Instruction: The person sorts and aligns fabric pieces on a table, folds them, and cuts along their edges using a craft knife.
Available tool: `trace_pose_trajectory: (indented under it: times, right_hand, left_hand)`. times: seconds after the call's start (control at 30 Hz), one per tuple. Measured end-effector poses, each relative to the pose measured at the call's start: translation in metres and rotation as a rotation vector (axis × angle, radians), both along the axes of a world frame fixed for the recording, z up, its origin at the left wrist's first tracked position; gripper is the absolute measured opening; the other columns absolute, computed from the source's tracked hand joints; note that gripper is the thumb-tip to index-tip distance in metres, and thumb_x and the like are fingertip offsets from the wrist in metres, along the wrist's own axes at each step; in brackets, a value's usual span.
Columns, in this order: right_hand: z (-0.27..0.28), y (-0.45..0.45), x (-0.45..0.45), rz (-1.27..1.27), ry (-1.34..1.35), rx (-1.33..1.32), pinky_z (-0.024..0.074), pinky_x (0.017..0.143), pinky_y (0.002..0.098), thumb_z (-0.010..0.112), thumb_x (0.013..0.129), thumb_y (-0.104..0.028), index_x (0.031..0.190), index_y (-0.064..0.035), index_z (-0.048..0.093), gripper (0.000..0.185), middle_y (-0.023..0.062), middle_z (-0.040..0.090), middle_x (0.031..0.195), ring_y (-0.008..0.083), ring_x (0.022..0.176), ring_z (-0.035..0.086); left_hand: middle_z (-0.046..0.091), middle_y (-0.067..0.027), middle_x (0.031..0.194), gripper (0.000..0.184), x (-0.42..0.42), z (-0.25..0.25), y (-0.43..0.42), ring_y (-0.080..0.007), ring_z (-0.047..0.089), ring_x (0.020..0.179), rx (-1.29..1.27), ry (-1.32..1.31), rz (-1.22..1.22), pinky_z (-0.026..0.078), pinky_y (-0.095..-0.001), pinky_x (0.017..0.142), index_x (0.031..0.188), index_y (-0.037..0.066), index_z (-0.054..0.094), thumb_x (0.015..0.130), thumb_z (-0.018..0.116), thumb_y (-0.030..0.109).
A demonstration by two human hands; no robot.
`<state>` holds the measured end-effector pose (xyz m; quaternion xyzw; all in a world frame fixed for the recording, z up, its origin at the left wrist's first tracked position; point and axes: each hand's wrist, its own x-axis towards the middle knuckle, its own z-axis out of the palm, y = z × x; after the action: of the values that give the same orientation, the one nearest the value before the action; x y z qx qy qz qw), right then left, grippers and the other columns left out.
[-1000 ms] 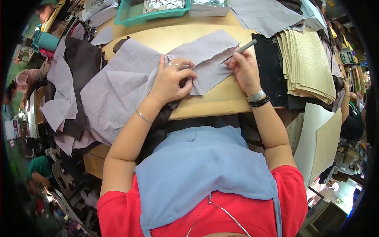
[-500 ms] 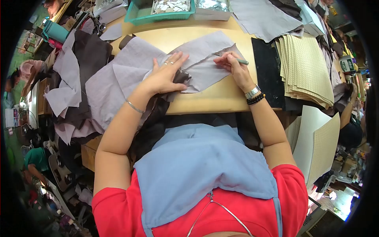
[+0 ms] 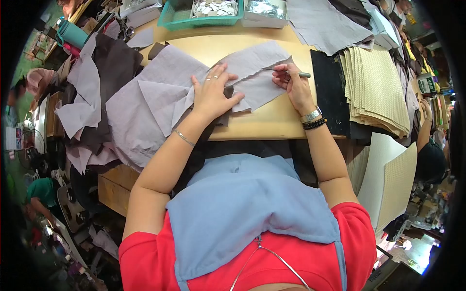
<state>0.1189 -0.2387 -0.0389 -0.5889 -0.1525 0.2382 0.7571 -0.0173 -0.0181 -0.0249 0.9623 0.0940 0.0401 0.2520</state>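
Note:
A large, thin hide-like sheet (image 3: 162, 92), greyish on its upper face with dark brown showing underneath, lies creased and partly folded over the pale work board (image 3: 272, 121). My left hand (image 3: 213, 96) rests on its middle with fingers spread, pressing it down; a dark turned-over bit shows between thumb and forefinger. Near the sheet's right end, my right hand (image 3: 295, 86) grips a grey-green pen (image 3: 304, 75) between thumb and fingers. The pen's tip is too small to make out, so I cannot tell whether it touches the sheet.
Behind the board stand a teal basket (image 3: 170, 22) and a white box (image 3: 264, 20) of small silvery pieces. On the right are a black strip (image 3: 330, 97) and a stack of cream textured sheets (image 3: 376, 89). More grey and brown pieces (image 3: 116, 63) hang at left. Other people work on both sides.
My left hand has slid right across the sheet, and its forearm has swung the same way. My right hand has moved slightly right, still holding the pen.

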Motion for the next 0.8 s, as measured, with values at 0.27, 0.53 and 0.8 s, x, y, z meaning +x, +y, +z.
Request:
trace_pose_trajectory:
  times: [0.27, 0.53, 0.8]
  right_hand:
    - [0.015, 0.033, -0.030, 0.031, -0.143, 0.058, 0.0562, 0.078, 0.0258, 0.062, 0.096, -0.010, 0.111, 0.0017, 0.065, 0.020, 0.0118, 0.068, 0.105, 0.0145, 0.090, 0.067]
    - [-0.003, 0.054, -0.030, 0.119, -0.181, -0.002, 0.0548, 0.080, 0.0273, 0.062, 0.094, -0.008, 0.103, 0.0008, 0.063, 0.012, 0.0067, 0.068, 0.099, 0.0126, 0.088, 0.066]
    - [0.001, 0.050, -0.047, 0.199, -0.388, -0.017, 0.0547, 0.071, 0.0233, 0.062, 0.093, -0.004, 0.102, 0.0008, 0.063, 0.010, 0.0054, 0.067, 0.095, 0.0082, 0.083, 0.064]
  left_hand:
    - [0.043, -0.0110, 0.148, 0.059, -0.006, 0.000, 0.008, -0.0294, 0.035, 0.141, -0.070, -0.137, -0.085, 0.013, -0.0704, 0.109, 0.123, 0.018, 0.060, 0.073, 0.079, 0.042]
    - [0.064, -0.0054, 0.110, 0.033, -0.022, -0.012, 0.015, -0.0272, 0.060, 0.105, -0.110, -0.413, -0.112, 0.036, -0.0504, 0.095, 0.082, 0.010, 0.062, 0.070, 0.084, 0.030]
    - [0.064, 0.0008, 0.102, 0.041, -0.023, 0.006, 0.005, -0.0228, 0.061, 0.103, -0.036, -0.225, 0.051, 0.024, -0.0732, 0.102, 0.098, 0.014, 0.058, 0.071, 0.081, 0.035]
